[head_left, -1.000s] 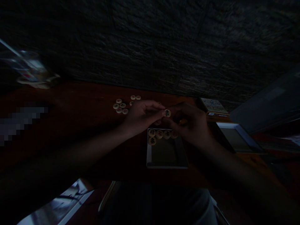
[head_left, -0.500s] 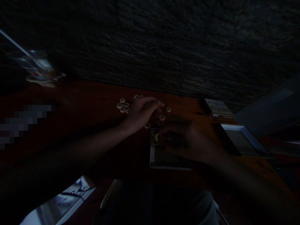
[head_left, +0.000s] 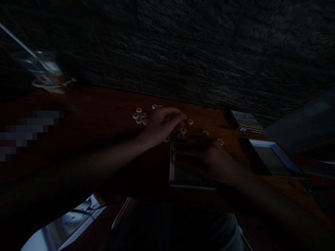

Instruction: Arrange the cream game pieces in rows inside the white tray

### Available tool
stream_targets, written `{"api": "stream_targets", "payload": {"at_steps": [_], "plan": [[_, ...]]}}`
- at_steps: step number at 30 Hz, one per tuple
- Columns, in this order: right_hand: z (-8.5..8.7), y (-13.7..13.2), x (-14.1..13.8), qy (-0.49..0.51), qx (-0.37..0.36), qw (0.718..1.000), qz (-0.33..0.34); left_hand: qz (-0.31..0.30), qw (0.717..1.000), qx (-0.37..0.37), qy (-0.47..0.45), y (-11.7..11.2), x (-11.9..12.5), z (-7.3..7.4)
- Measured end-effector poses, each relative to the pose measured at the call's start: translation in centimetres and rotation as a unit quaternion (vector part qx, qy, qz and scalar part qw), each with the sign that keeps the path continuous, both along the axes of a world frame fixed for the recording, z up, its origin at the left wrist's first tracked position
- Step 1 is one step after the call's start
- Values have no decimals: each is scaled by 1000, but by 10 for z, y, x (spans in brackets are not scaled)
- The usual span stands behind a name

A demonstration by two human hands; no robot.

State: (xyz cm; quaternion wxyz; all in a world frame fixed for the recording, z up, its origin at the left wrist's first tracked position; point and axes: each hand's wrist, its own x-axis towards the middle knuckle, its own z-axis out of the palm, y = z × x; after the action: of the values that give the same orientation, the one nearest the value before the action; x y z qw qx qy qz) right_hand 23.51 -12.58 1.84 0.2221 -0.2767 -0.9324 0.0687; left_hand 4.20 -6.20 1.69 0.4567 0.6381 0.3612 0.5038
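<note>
Just under the right hand [head_left: 201, 157], curled so its grip cannot be told, xiangqi pieces [head_left: 175, 146] lie in a shallow tray [head_left: 192, 187], while the left hand [head_left: 162, 123], loosely curled with nothing visible in it, is farther off, beside a scattered cluster of pieces [head_left: 139, 115].

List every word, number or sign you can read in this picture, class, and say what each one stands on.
Xiangqi pieces: dark and reddish characters, too small and dim to read.
Printed card: marks on its face, too blurred to read.
Nothing here can be quoted.
</note>
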Motion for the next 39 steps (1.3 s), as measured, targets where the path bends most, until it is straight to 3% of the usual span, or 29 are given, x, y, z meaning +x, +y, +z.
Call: {"api": "stream_targets", "payload": {"at_steps": [17, 22, 26, 32, 39], "plan": [[0, -1, -2, 4, 19, 1000, 4, -1, 1000, -1, -7, 0, 1, -1], [7, 3, 2, 63, 13, 998, 2, 8, 1000, 5, -19, 4, -1, -1], [8, 22, 17, 152, -31, 981, -115, 39, 999, 14, -10, 15, -8, 0], [-9, 61, 47, 257, -46, 917, -301, 122, 984, 118, 50, 40, -27, -2], [-20, 80, 63, 263, -34, 898, -352, 176, 974, 127, 68, 52, -40, 1]]}}
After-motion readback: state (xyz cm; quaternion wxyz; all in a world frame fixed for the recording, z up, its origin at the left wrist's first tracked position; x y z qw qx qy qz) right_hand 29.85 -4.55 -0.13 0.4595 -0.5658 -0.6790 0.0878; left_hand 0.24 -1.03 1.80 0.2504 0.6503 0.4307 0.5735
